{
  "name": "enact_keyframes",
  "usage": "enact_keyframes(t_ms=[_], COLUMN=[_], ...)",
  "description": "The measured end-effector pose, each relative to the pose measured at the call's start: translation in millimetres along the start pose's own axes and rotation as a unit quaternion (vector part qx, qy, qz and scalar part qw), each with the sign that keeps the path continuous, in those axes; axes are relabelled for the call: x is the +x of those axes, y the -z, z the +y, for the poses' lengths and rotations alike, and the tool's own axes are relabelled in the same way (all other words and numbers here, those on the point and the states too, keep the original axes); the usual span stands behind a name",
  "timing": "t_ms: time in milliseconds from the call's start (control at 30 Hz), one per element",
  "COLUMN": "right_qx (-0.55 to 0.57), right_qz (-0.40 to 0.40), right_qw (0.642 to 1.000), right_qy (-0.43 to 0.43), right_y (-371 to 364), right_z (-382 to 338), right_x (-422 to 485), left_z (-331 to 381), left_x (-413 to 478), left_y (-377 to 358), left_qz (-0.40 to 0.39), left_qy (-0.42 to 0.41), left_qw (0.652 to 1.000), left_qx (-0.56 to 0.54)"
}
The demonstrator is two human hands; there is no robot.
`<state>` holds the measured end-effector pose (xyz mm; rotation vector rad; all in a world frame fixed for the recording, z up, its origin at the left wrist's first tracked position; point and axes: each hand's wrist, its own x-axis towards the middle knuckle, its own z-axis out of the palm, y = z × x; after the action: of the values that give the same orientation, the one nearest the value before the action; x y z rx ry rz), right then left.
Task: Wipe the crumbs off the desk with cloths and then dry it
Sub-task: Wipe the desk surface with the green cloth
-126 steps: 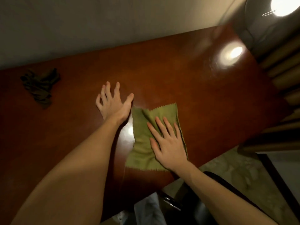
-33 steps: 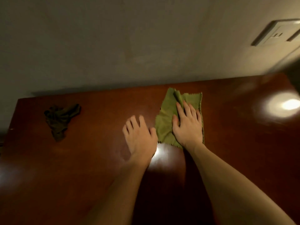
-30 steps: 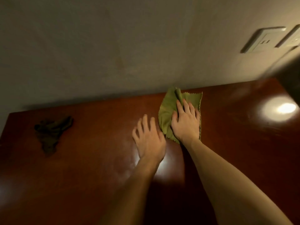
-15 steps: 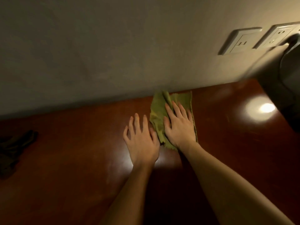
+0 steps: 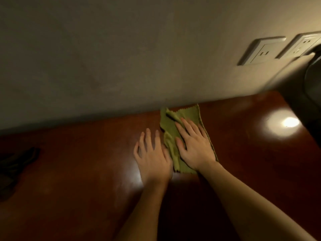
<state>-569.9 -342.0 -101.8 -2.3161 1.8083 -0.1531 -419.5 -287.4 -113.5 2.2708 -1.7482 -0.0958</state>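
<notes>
Right hand (image 5: 194,146) is flat on the green cloth (image 5: 189,113), fingers straight and a bit spread, pressing it down onto the desk (image 5: 86,171). I'm not gripping it, just a flat palm on top. The cloth sits way over at the far side of the desk, its far end right up against the wall (image 5: 121,58), and its left side is bunched into a fold.

Left hand (image 5: 152,157) lies flat on the bare wood just left of the cloth, fingers straight, holding nothing. Its thumb side looks like it's touching the cloth's edge.

The other cloth, the dark one (image 5: 19,160), is crumpled up at the left end of the desk, well apart from both hands.

Two white outlets (image 5: 262,51) are on the wall up to the right. A bright light spot (image 5: 288,122) reflects off the glossy wood to the right of the green cloth. There's something dark and rounded (image 5: 312,84) at the right edge, but I can't tell what it is.
</notes>
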Motion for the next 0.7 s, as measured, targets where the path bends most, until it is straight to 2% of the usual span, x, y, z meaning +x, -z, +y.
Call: enact_keyframes(t_ms=[67, 167, 300, 433, 600, 700], right_qx=[0.016, 0.018, 0.009, 0.026, 0.033, 0.039], right_qz=[0.02, 0.006, 0.027, -0.002, 0.043, 0.04], right_qw=[0.998, 0.998, 0.996, 0.994, 0.99, 0.988], right_qy=[-0.053, -0.065, -0.081, -0.102, -0.131, -0.142], right_y=[0.7, -0.5, -2.0, 1.1, 3.3, 11.5], right_z=[7.4, 7.7, -8.1, -12.0, 7.6, 30.6], right_x=[35.4, 46.0, -32.2, -81.9, -19.1, 28.0], left_z=[2.4, 4.1, 1.7, 3.5, 0.1, 4.1], left_x=[1.3, 0.4, -0.2, -1.1, -0.7, 1.4], left_y=[-0.6, 2.4, 8.3, 9.1, 6.2, 2.7], left_qz=[0.007, -0.006, -0.013, -0.027, -0.015, -0.01], left_qy=[-0.002, -0.003, 0.002, -0.003, 0.0, 0.004], left_qw=[1.0, 1.0, 1.0, 1.0, 1.0, 1.0], left_qx=[-0.006, -0.005, -0.01, -0.006, 0.004, -0.005])
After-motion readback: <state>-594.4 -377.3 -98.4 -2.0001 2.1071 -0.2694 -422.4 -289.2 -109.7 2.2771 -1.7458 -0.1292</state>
